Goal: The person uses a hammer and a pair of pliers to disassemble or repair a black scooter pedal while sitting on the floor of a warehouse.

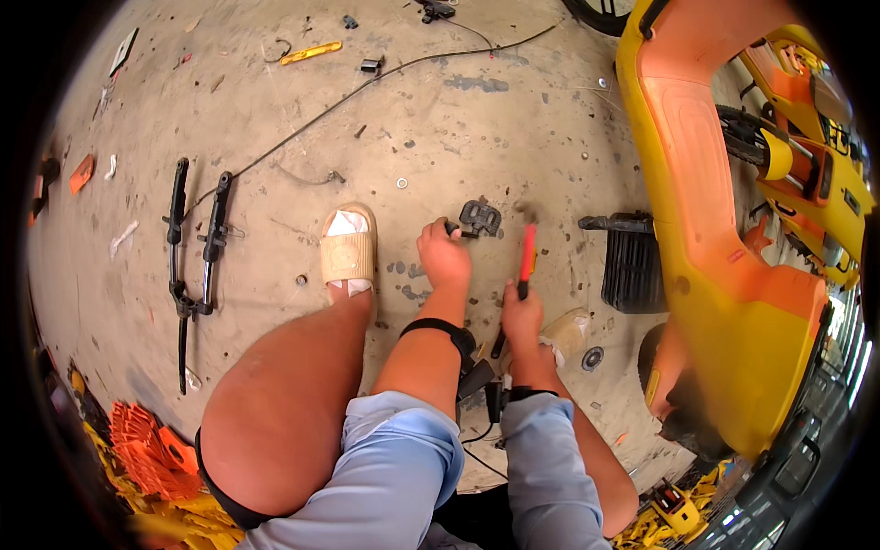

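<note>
Low over the concrete floor, my left hand (445,254) is closed round a short dark crank arm (457,230). A black bicycle pedal (480,217) lies just beyond its end; whether the two are joined I cannot tell. My right hand (522,319) grips the black lower handle of a hammer (528,252) with a red shaft. The hammer stands upright in view, and its head is blurred, right of the pedal. Something small and yellow shows beside the shaft, partly hidden.
A bicycle front fork (191,303) lies at the left, near a long black cable (367,84). To my right stand a black basket (632,266) and a large yellow-orange bike frame (697,183). Orange parts (151,454) are piled at lower left. My sandalled foot (349,252) is beside my left hand.
</note>
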Action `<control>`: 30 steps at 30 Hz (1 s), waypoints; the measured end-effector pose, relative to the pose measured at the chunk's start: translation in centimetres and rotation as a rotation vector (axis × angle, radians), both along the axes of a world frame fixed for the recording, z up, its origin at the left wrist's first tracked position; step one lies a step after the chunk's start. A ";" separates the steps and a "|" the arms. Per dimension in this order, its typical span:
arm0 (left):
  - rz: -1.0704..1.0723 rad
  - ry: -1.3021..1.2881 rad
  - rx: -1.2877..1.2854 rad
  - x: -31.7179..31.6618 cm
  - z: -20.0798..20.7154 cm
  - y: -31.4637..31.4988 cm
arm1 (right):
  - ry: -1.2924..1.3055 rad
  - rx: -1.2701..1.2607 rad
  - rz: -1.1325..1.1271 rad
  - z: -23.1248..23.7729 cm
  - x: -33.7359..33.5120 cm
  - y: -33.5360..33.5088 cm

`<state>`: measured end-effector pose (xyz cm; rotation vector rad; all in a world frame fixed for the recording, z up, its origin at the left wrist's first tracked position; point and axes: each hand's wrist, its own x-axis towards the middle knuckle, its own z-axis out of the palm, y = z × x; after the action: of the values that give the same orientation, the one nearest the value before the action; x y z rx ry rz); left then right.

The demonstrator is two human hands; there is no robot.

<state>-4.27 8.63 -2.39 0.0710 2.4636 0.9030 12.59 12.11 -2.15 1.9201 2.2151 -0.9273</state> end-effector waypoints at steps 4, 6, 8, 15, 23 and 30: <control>0.031 0.026 -0.004 0.5 0.1 0.6 | 0.358 0.019 -0.224 10.7 -4.1 6.0; 0.033 0.031 0.010 0.2 0.1 0.4 | 0.429 0.097 -0.224 15.7 -5.9 7.9; 0.038 0.036 0.000 0.1 -0.2 -0.4 | 0.712 0.065 -0.236 21.4 -9.1 7.7; -0.011 0.038 0.036 0.4 0.4 1.3 | 0.300 0.185 -0.193 0.1 0.1 1.6; 0.023 -0.001 0.023 -1.3 0.1 0.0 | 0.476 -0.276 -0.352 14.4 -9.3 9.3; 0.000 -0.004 0.059 -1.1 0.4 -0.5 | 1.183 -0.010 -0.067 24.5 -13.3 10.0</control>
<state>-5.39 8.11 -1.96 0.0899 2.4334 0.9753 -0.66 22.10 22.36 1.5782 2.5220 -2.5553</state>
